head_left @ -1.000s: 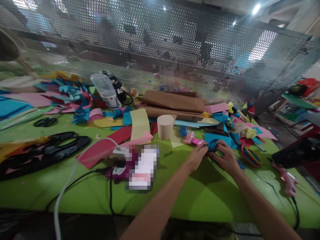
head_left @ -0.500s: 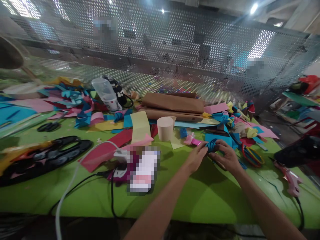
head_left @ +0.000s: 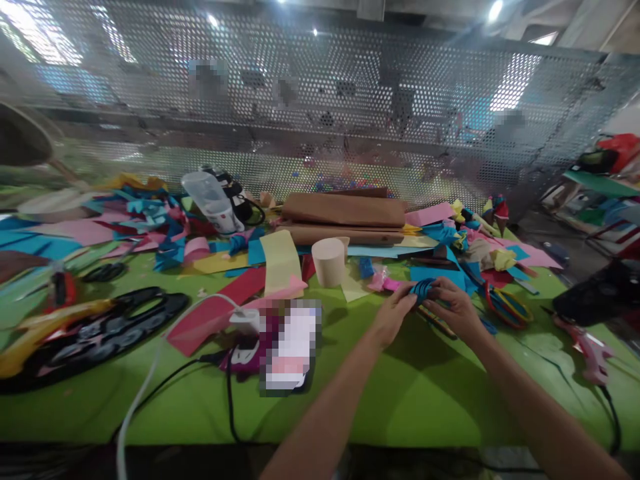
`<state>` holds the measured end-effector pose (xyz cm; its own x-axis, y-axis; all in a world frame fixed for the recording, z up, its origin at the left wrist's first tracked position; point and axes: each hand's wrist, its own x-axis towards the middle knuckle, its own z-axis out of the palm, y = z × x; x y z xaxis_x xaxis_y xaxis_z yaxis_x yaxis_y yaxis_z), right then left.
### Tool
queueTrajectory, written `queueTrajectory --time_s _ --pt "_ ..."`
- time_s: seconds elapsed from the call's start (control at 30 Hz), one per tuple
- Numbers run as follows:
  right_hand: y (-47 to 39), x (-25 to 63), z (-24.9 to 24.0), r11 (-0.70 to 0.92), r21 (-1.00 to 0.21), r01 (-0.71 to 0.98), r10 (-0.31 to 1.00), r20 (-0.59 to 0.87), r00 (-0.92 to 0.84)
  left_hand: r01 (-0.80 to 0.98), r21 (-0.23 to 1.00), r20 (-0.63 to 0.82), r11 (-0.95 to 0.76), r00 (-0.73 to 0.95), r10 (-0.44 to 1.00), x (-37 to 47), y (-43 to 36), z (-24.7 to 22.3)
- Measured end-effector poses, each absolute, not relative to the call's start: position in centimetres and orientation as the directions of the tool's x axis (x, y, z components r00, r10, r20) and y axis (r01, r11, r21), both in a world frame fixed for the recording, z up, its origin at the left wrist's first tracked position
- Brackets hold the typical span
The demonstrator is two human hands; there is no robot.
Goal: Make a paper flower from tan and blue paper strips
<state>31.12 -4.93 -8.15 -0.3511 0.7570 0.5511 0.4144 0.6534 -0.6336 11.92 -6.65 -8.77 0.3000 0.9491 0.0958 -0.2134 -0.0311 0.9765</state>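
We grip a blue foam roll point(head_left: 423, 291) with both hands | left hand point(head_left: 395, 313) and right hand point(head_left: 453, 308) pinch it so the coil stays tight | above the green desk point(head_left: 410, 393).

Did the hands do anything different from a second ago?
Hardly. Both hands, left and right, still pinch the same blue roll over the green table. Only the camera tipped up a little. The cup and glue gun stayed put.
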Motion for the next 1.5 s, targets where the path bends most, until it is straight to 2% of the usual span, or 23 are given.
queueTrajectory --time_s 0.13,0.43,0.67,0.8,1.13,1.37,1.5 --pt "-5.1 31.1 -8.0 0.666 -0.624 0.409 0.746 0.541 -0.389 -0.219 0.974 0.11 -0.049 0.278 0.954 12.0 -6.6 -8.8" --pt "-5.0 31.2 -8.0 0.694 -0.574 0.435 0.72 0.553 -0.419 -0.228 0.974 0.033 0.016 0.21 0.977 12.0 -6.9 -8.5" --pt "-5.1 31.3 -7.9 0.699 -0.577 0.423 0.714 0.53 -0.457 -0.271 0.962 0.036 0.031 0.241 0.97 11.9 -6.6 -9.0" --pt "-5.2 31.3 -7.7 0.696 -0.589 0.41 0.716 0.527 -0.458 -0.228 0.973 0.032 0.022 0.232 0.972 11.8 -6.7 -9.1" --pt "-5.3 30.4 -8.0 0.579 -0.759 0.299 0.813 0.51 -0.281 -0.156 0.987 0.061 -0.033 0.182 0.981 12.0 -7.2 -9.0" --pt "-5.3 29.7 -8.4 0.54 -0.818 0.196 0.84 0.508 -0.194 -0.136 0.99 0.057 -0.034 0.162 0.985 12.0 -7.1 -9.2" --pt "-5.6 29.5 -8.1 0.542 -0.818 0.191 0.839 0.517 -0.168 -0.107 0.994 0.055 -0.039 0.148 0.987 12.1 -7.1 -9.1"
